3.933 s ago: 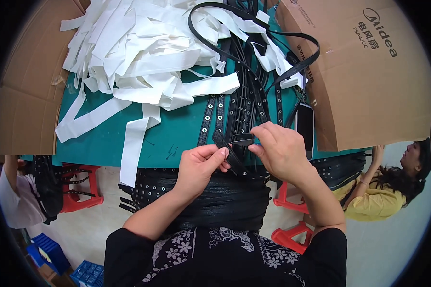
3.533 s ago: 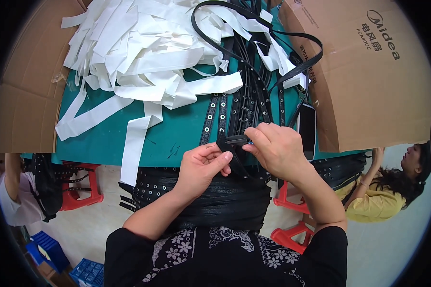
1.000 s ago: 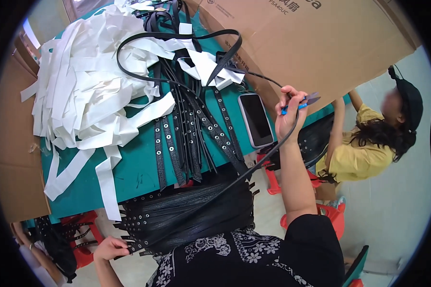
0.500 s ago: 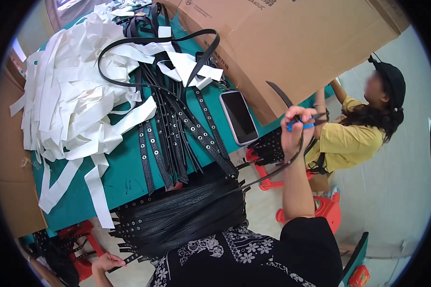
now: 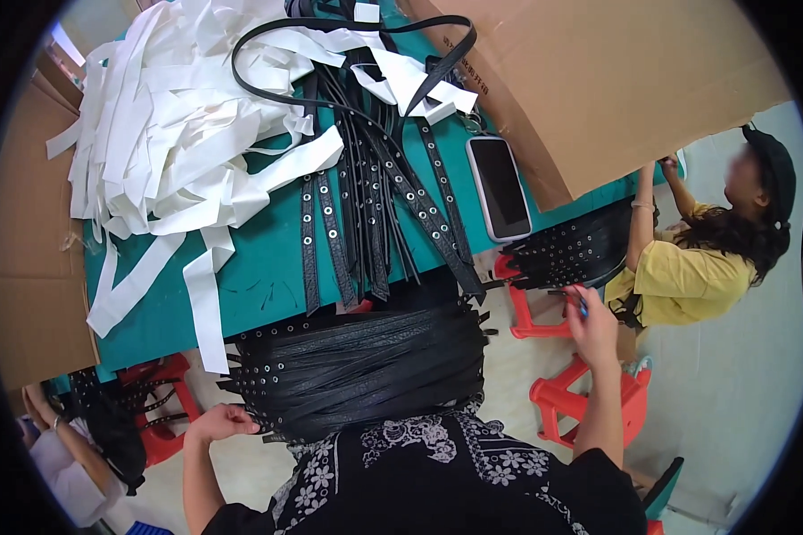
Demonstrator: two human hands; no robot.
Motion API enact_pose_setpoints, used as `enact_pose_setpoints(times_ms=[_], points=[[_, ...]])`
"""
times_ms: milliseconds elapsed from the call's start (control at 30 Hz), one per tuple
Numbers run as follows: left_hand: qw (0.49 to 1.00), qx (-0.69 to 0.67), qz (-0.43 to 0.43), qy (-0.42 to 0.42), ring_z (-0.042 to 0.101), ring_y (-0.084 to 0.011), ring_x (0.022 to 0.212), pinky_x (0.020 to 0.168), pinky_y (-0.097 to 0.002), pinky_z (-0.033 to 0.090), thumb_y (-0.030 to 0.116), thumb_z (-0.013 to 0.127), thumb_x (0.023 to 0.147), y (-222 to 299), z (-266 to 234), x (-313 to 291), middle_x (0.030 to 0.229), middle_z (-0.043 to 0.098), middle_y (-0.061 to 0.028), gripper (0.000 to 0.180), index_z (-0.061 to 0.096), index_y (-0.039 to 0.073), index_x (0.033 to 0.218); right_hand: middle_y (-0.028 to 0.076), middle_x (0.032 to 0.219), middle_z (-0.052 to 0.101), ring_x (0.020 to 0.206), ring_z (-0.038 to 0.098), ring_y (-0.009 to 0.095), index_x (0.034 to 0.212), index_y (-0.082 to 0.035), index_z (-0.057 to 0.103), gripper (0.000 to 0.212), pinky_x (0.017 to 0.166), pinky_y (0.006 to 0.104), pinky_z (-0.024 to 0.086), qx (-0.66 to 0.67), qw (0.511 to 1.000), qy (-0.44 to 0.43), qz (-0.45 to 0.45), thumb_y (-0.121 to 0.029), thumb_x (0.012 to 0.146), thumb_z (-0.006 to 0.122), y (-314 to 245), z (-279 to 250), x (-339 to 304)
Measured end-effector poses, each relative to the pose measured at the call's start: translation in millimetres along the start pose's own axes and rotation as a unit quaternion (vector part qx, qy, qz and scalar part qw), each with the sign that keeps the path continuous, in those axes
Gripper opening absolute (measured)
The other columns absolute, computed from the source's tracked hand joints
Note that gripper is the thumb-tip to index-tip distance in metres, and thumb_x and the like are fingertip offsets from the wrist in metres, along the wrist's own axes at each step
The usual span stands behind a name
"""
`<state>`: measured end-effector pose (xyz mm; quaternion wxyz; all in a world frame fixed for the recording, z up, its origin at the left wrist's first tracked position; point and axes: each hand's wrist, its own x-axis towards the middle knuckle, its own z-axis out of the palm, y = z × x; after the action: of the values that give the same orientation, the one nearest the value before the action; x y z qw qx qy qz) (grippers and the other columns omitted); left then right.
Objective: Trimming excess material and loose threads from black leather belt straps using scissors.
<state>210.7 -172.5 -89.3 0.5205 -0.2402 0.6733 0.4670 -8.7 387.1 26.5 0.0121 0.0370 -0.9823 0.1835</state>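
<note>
Black grained, leather-like straps [image 5: 366,374] with metal eyelets piled lengthwise across lap. Left hand [image 5: 226,421] at pile's left end, thumb and fingertips pinched on strap tips. Right hand [image 5: 591,323] well right of pile, fingers curled round blue-handled snips [image 5: 583,308]; blades unclear. Flat white strips [image 5: 169,134] heaped loosely on smooth green tabletop [image 5: 156,328]. Glossy phone [image 5: 500,192] near brown cardboard box [image 5: 616,98]. Red plastic stools [image 5: 553,390], pale floor [image 5: 509,428].

The left hand [image 5: 221,423] sits low on its own side, thumb and fingertips pinched and pointing inward, above a nearly upright left forearm [image 5: 202,473]. Well apart, the right hand [image 5: 593,323] is raised higher, fingers curled, its right forearm [image 5: 600,401] nearly vertical.
</note>
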Motion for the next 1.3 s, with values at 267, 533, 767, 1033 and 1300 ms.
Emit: enact_pose_setpoints(times_ms=[267,533,767,1033,1300], points=[[0.934,0.234,0.071,0.259,0.058,-0.0166,0.059,0.057,-0.0291,0.046,0.030,0.076,0.063,22,12,-15,0.066,0.061,-0.0077,0.030,0.065,0.008,0.080,0.010,0.080,0.062,0.068,0.061,0.026,0.093,-0.005,0.053,0.018,0.062,0.0318,0.047,0.148,0.960,-0.019,-0.237,-0.011,0.079,0.063,-113,72,103],[0.962,0.084,0.201,0.164,0.055,-0.0124,0.057,0.050,-0.0246,0.042,0.015,0.067,0.075,139,34,-43,0.061,0.057,-0.0056,0.013,0.063,0.004,0.079,0.016,0.076,0.060,0.070,0.059,0.034,0.091,-0.007,0.049,0.023,0.061,0.0393,0.046,0.036,0.958,-0.044,-0.282,-0.020,0.077,0.063,-176,120,207],[0.857,0.061,0.437,0.265,0.049,-0.0114,0.053,0.050,-0.0242,0.040,0.012,0.064,0.077,213,45,-22,0.066,0.056,-0.0047,0.010,0.063,0.003,0.082,-0.005,0.064,0.047,0.050,0.045,0.000,0.076,-0.016,0.037,0.028,0.037,0.0143,0.030,0.518,0.786,-0.331,-0.060,-0.012,0.078,0.065,-205,47,220],[0.833,-0.300,0.462,0.053,0.059,-0.0128,0.077,0.067,-0.0230,0.048,0.008,0.056,0.085,263,60,-9,0.091,0.061,-0.0085,0.021,0.054,-0.001,0.103,0.004,0.076,0.056,0.051,0.054,0.008,0.077,-0.011,0.038,0.029,0.037,0.0193,0.041,0.546,0.751,-0.371,0.019,-0.004,0.075,0.067,-233,71,129],[0.806,-0.404,0.424,0.085,0.059,-0.0128,0.070,0.058,-0.0221,0.049,0.005,0.053,0.086,246,69,-15,0.086,0.061,-0.0114,0.026,0.049,-0.005,0.110,0.004,0.076,0.055,0.054,0.055,0.009,0.081,-0.010,0.038,0.026,0.041,0.0176,0.041,0.535,0.771,-0.342,-0.044,-0.006,0.078,0.064,-257,103,98]])
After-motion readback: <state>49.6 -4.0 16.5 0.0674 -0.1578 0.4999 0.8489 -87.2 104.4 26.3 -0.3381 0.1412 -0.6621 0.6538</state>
